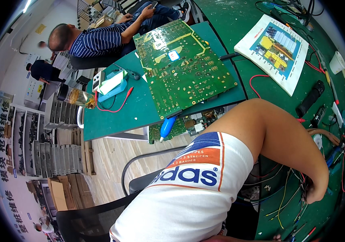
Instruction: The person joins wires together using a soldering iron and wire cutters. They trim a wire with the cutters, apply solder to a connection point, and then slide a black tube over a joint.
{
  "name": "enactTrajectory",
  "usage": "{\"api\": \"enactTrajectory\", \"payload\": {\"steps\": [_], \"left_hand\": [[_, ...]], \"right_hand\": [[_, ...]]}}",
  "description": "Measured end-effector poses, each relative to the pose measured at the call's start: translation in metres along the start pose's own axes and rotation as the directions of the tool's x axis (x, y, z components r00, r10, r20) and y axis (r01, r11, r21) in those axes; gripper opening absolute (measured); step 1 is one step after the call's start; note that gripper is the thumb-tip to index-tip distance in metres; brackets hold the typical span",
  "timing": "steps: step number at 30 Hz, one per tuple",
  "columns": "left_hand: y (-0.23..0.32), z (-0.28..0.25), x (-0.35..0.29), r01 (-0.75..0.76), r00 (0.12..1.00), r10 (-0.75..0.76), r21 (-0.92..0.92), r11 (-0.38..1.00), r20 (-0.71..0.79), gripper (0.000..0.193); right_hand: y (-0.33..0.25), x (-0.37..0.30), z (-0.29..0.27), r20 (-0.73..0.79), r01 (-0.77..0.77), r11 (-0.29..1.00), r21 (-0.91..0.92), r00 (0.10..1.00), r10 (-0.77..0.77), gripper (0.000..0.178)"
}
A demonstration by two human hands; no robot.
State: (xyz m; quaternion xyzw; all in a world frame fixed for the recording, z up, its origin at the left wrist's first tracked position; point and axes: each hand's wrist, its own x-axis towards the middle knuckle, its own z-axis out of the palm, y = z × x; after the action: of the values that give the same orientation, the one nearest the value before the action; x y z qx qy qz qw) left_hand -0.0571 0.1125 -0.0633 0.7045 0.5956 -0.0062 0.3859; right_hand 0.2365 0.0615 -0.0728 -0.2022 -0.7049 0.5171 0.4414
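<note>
My left arm, in a white sleeve, bends across the bench, and my left hand point(317, 190) reaches down among thin loose wires point(287, 195). Its fingers are curled together at the wires; what they hold, if anything, is hidden. At the lower edge, only a small bit of my right hand point(277, 237) appears, too little to show its fingers. Well away from both hands, a large green circuit board point(184, 68) lies solder side up on the green table, a small white label on it. A blue-handled tool point(167, 128) pokes out below its near edge.
An illustrated sheet point(271, 52), a black flashlight point(310, 98) and a white cup point(337, 62) are on the right bench. Red test leads point(120, 107) and a jar point(79, 98) sit at the left table's edge. A seated person point(100, 38) holds a phone; a black chair point(96, 213) stands behind me.
</note>
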Motion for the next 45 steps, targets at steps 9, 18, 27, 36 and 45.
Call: {"api": "enactTrajectory", "payload": {"steps": [9, 18, 27, 36, 45], "left_hand": [[-0.037, 0.010, 0.084, -0.020, 0.984, 0.006, 0.079, 0.997, 0.178, 0.041], [0.005, 0.021, -0.103, -0.089, 0.929, 0.053, -0.082, 0.993, -0.367, 0.017], [0.030, 0.014, -0.096, -0.068, 0.952, 0.008, -0.188, 0.980, -0.305, 0.015], [0.040, 0.014, -0.097, -0.020, 0.952, -0.048, -0.217, 0.976, -0.302, 0.013], [0.042, 0.012, -0.099, 0.017, 0.953, -0.116, -0.332, 0.943, -0.281, 0.010]], "right_hand": [[0.006, -0.005, 0.010, -0.093, 0.033, 0.988, 0.154, 0.995, -0.019, 0.034], [0.019, -0.003, -0.008, -0.056, 0.071, 0.997, 0.012, 0.996, -0.071, 0.053], [0.025, -0.014, -0.024, 0.072, 0.138, 0.987, 0.080, 0.987, -0.144, 0.040], [0.018, -0.009, -0.029, 0.184, -0.037, 0.978, 0.207, 0.983, -0.002, 0.039], [0.020, -0.007, -0.026, 0.078, -0.033, 0.951, 0.306, 0.997, 0.009, 0.039]]}}
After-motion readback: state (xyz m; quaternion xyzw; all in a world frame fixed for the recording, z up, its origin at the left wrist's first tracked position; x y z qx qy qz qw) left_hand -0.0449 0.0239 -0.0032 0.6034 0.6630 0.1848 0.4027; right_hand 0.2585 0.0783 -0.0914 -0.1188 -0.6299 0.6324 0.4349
